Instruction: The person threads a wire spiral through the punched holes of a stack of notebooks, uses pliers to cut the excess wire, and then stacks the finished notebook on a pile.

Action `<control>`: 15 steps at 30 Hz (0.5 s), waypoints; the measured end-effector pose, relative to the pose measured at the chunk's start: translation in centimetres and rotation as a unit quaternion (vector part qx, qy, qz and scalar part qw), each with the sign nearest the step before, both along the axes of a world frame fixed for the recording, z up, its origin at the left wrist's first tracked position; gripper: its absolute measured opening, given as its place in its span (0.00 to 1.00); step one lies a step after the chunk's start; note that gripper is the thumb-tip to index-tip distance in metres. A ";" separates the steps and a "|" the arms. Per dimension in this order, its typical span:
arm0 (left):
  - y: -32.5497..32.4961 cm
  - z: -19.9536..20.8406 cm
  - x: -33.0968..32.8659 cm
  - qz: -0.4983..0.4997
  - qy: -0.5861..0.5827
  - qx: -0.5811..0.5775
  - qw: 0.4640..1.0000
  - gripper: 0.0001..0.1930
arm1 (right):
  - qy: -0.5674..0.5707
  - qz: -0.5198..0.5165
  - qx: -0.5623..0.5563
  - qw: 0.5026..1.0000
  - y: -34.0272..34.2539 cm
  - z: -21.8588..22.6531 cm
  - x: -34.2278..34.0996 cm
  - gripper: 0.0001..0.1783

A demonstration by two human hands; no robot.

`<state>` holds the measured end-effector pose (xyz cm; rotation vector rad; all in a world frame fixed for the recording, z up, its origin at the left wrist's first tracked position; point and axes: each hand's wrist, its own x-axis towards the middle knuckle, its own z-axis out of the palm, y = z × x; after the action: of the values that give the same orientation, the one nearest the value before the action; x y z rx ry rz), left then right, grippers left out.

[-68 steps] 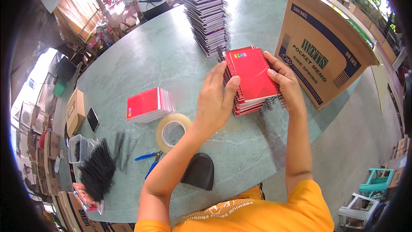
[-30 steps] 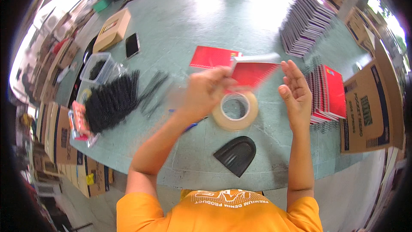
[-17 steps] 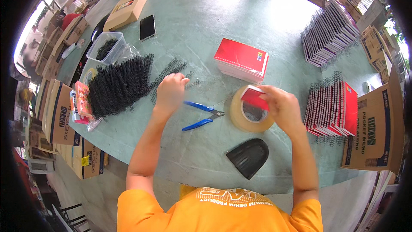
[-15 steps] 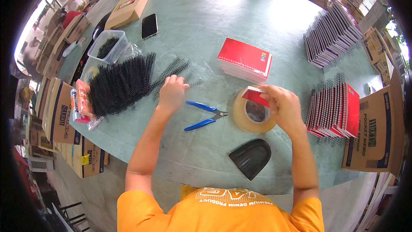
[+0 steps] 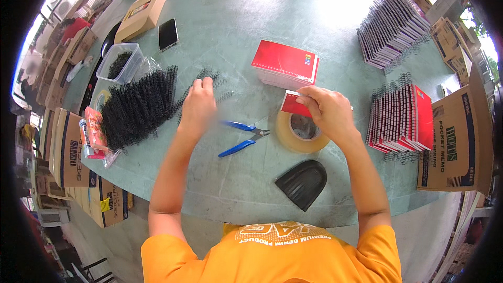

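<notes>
My left hand [image 5: 199,106] reaches to a few loose black spiral coils [image 5: 218,79]. Its fingers are bent together at the coils; the fingertips are partly hidden and the thumb side is blurred. Beside it lies a dense heap of black spiral coils [image 5: 139,107]. In my right hand [image 5: 330,112] a small red-covered memo pad [image 5: 294,105] is pinched between thumb and fingers, above a wide roll of clear tape [image 5: 287,133]. Behind it stands a stack of red memo pads [image 5: 283,60]. Blue-handled cutters [image 5: 238,150] lie open between my hands.
A black rounded holder [image 5: 304,183] lies near the front edge. At right stand coil-bound red notebooks [image 5: 422,120], another bound stack [image 5: 390,34] and a carton [image 5: 456,136]. At left are a clear plastic tub [image 5: 133,68], a phone [image 5: 168,34] and a tan box [image 5: 141,14].
My left hand has shifted slightly along the loose coils, with its fingers now pointing farther away from me. The right hand still holds the memo pad over the tape roll. The whole view has shifted a little.
</notes>
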<state>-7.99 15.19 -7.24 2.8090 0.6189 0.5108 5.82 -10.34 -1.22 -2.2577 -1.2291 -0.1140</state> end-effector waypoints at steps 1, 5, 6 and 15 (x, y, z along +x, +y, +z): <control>-1.5 0.8 0.4 -0.005 -0.007 -0.010 1.000 0.18 | -0.002 -0.002 0.001 1.000 0.0 -0.3 0.2 0.07; -8.9 3.1 2.6 -0.136 0.074 -0.054 0.986 0.21 | -0.008 -0.012 -0.001 1.000 0.1 -0.9 0.2 0.06; -10.3 2.9 2.8 -0.193 0.069 -0.090 0.975 0.20 | -0.012 -0.017 0.001 1.000 0.2 -0.7 0.1 0.06; -9.8 4.0 2.5 -0.172 -0.172 -0.280 0.928 0.10 | 0.036 -0.007 -0.011 0.999 0.0 0.1 0.1 0.09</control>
<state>-5.47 5.37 -3.24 2.1469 0.1509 0.6177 5.88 -10.29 -1.08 -2.2704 -1.1821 -0.0251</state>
